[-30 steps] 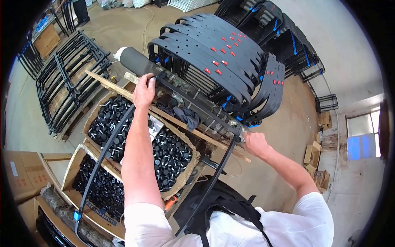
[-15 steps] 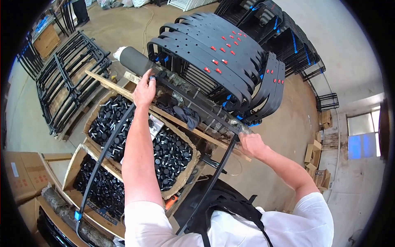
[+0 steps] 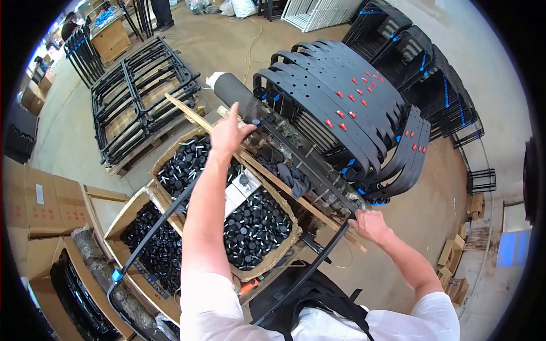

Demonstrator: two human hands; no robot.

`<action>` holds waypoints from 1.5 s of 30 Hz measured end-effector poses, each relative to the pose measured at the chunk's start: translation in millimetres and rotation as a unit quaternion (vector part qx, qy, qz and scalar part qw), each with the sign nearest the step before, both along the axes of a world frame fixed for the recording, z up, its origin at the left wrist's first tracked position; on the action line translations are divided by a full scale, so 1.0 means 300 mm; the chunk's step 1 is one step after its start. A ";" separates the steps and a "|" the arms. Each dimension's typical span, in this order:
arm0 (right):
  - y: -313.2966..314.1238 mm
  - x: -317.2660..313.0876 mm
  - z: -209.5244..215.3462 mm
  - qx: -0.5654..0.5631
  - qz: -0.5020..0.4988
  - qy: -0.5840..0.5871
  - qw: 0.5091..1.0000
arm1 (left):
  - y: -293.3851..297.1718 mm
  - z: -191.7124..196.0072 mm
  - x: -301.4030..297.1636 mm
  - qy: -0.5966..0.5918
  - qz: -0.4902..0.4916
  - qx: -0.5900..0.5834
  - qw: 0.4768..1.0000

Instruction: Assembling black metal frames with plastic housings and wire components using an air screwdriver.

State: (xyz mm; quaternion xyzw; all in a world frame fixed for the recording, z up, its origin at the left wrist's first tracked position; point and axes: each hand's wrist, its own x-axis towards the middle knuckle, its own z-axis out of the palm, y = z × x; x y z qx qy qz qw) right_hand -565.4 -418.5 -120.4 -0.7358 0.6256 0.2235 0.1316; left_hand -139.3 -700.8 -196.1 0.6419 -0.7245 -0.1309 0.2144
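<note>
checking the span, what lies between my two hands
In the head view, a bar of the black frame spans from near the left hand to the right hand, with a dark cloth showing alongside.

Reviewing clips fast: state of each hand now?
Left hand: open, near a corner of the black frame.
Right hand: closed, holding the frame's other corner.

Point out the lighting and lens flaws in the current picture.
Head view, corners: black fisheye border; head view, right: pale wall, window with a blue patch, tint or glare unclear; head view, upper left: bright and washed out, far details hard to make out; head view, middle: left hand, right hand and black frame fairly sharp.
</note>
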 end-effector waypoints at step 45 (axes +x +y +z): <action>0.068 -0.006 -0.124 -0.188 -0.017 -0.024 0.982 | 0.033 -0.199 0.402 -0.131 0.082 0.004 0.988</action>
